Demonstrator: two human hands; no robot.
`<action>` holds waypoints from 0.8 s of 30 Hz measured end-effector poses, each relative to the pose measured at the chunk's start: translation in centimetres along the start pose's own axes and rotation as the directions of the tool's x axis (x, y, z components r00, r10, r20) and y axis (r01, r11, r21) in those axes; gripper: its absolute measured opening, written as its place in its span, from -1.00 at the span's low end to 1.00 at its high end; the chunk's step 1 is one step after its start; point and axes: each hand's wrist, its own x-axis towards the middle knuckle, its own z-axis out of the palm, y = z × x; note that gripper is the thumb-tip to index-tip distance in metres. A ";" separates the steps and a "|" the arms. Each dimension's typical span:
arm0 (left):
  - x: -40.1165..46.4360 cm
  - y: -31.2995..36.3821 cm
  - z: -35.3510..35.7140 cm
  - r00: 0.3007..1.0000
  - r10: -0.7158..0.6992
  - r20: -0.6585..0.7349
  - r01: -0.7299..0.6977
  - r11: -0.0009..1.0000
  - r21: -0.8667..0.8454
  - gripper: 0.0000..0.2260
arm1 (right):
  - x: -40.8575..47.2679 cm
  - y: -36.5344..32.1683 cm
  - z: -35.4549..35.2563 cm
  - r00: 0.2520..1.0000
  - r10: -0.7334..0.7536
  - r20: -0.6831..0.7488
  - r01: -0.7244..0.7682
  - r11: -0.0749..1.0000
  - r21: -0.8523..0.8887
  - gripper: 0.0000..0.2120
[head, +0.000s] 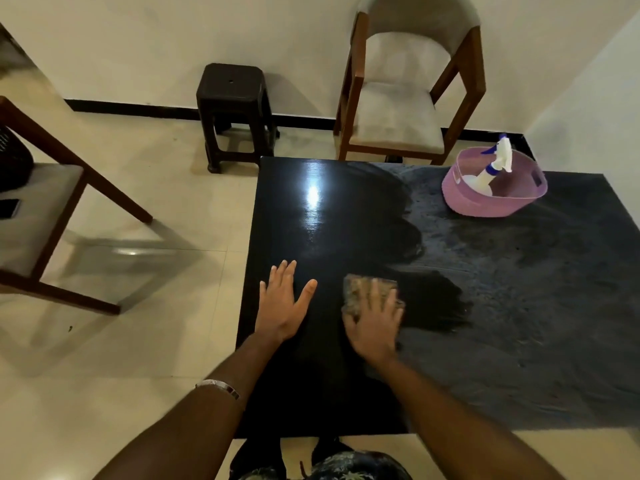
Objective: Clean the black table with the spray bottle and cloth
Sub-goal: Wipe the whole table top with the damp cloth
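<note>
Black and glossy on its left part, the table (311, 209) looks dull and streaked across the right. Flat on the gloss lies the left hand (284, 306), fingers spread, holding nothing. Just beside it the right hand (375, 323) presses open-palmed on a brownish cloth (360, 292), blurred, perhaps mid-wipe. Well apart, at the far right corner, the spray bottle (495, 164) leans inside a pink basket (491, 202).

On the table (311, 220) our left hand (284, 308) lies left of the cloth (360, 289) under our right hand (375, 323), the basket (485, 202) holding the spray bottle (491, 168) far right behind.
</note>
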 end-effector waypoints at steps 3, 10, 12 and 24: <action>-1.2 2.0 1.8 1.000 0.003 0.017 -0.003 1.000 0.017 -0.22 | -4.5 -3.3 2.1 0.926 -0.353 0.131 0.365 0.928 -0.078 -0.31; -4.4 3.8 5.4 1.000 -0.001 0.006 0.001 0.998 0.057 -0.25 | -7.4 10.5 3.1 0.879 -0.474 0.058 0.477 0.875 -0.086 -0.25; -5.3 4.0 6.3 1.000 -0.014 0.016 0.012 0.996 0.085 -0.31 | -6.7 16.5 2.1 0.962 -0.271 -0.030 0.270 0.962 -0.045 -0.25; -9.6 3.4 7.8 0.999 -0.019 0.051 0.012 0.991 0.132 -0.35 | -6.9 17.7 1.6 0.979 0.180 -0.092 -0.164 0.974 0.155 -0.28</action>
